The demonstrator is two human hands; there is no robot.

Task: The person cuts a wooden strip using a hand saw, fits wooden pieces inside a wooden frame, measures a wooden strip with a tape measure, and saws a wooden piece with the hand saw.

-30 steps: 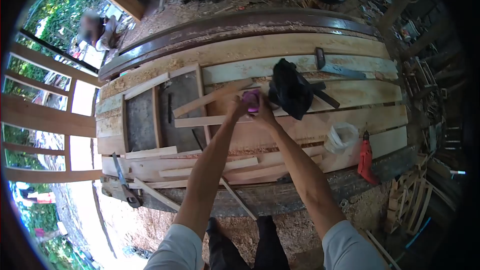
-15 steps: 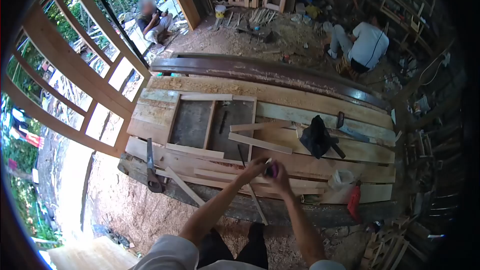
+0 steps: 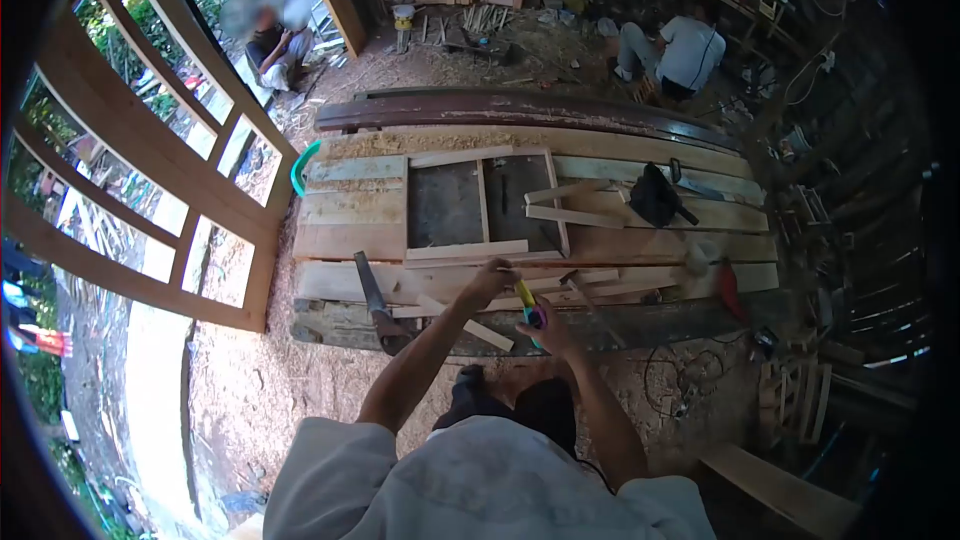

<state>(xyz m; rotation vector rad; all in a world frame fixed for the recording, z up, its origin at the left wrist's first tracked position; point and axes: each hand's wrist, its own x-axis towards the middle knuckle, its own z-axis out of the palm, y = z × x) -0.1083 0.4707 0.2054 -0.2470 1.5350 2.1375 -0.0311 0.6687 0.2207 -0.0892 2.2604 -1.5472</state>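
My right hand [image 3: 556, 330] is wrapped round a purple and teal tape measure [image 3: 536, 317] in front of the workbench. A short length of yellow blade [image 3: 524, 293] runs from it up to my left hand [image 3: 491, 283], whose fingers pinch the blade's end. Just beyond my hands, a wooden frame [image 3: 484, 203] lies on the planks over a dark panel. Two loose strips [image 3: 573, 215] rest across the frame's right side. A handsaw [image 3: 374, 297] lies left of my left hand, and thin wood strips lie under and beside both hands.
A black bag [image 3: 653, 197], a second saw [image 3: 700, 186] and a red drill [image 3: 731, 292] are on the bench's right. One person [image 3: 277, 48] sits at the back left, another [image 3: 690, 52] crouches at the back right. A slatted wooden frame [image 3: 150, 130] stands left.
The view has shifted and pulled back. My hands have moved from over the planks to the bench's near edge and drawn apart, and yellow blade now shows between them.
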